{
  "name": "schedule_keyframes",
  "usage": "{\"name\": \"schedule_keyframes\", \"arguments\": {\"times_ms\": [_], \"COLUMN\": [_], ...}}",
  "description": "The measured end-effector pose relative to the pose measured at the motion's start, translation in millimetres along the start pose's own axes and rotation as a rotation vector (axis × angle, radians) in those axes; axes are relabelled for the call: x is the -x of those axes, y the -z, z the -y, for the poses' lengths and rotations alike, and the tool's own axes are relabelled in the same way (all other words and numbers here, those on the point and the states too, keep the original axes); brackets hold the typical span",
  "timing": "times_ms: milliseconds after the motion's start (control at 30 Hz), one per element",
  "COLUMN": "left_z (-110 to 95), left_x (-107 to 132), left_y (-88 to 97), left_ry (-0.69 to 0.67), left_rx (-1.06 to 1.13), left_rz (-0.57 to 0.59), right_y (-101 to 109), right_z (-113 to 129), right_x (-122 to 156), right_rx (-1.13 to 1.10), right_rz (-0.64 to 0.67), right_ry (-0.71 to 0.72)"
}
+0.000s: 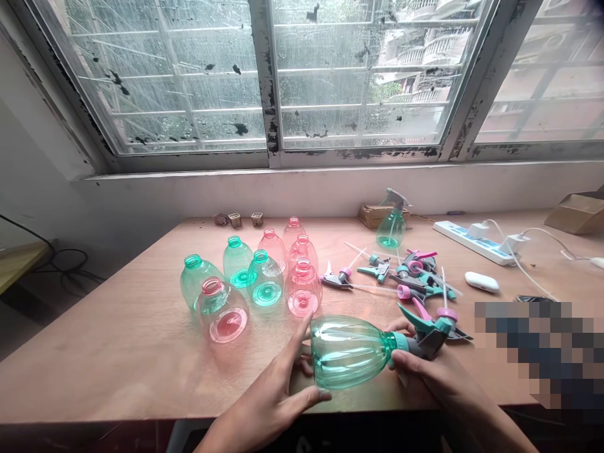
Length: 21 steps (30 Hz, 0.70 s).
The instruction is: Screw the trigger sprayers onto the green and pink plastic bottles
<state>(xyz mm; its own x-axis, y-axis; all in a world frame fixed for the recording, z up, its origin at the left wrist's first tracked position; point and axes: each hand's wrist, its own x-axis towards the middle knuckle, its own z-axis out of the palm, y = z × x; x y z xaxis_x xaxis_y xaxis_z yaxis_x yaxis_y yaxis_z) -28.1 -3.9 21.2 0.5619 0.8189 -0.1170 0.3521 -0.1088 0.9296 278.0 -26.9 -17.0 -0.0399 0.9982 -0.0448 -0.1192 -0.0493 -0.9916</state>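
Note:
A clear green spray bottle lies sideways between my two hands, its base to the left. Its spray head, grey with a teal trigger and collar, is on the neck. My right hand grips the bottle around the collar and neck, thumb in front and fingers behind. Cupped about the base is my left hand, thumb below and index finger above; the other fingers are partly hidden. Just beyond stand a headless pink bottle and a green bottle.
More open-necked pink and green bottles stand left of centre. Loose spray heads with tubes lie in a pile at right. An assembled green spray bottle stands behind, near a cardboard box. Rightward are a power strip and a white case.

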Motion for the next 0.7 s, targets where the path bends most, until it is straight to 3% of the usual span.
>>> {"name": "schedule_keyframes", "arguments": {"times_ms": [233,533,700], "left_z": [-7.1,-1.1,-5.9], "left_x": [1.1,-2.3,0.1], "left_y": [4.9,3.3,5.9], "left_ry": [0.014,0.017,0.02], "left_rx": [0.001,-0.022,-0.007], "left_rz": [0.012,-0.002,0.011], "right_y": [-3.6,0.2,-2.6], "right_z": [-0.2,1.1,0.3], "right_x": [3.5,2.2,1.5], "right_rx": [-0.05,0.032,-0.031], "right_rz": [-0.02,0.009,0.009], "right_ry": [-0.05,-0.017,-0.017]}}
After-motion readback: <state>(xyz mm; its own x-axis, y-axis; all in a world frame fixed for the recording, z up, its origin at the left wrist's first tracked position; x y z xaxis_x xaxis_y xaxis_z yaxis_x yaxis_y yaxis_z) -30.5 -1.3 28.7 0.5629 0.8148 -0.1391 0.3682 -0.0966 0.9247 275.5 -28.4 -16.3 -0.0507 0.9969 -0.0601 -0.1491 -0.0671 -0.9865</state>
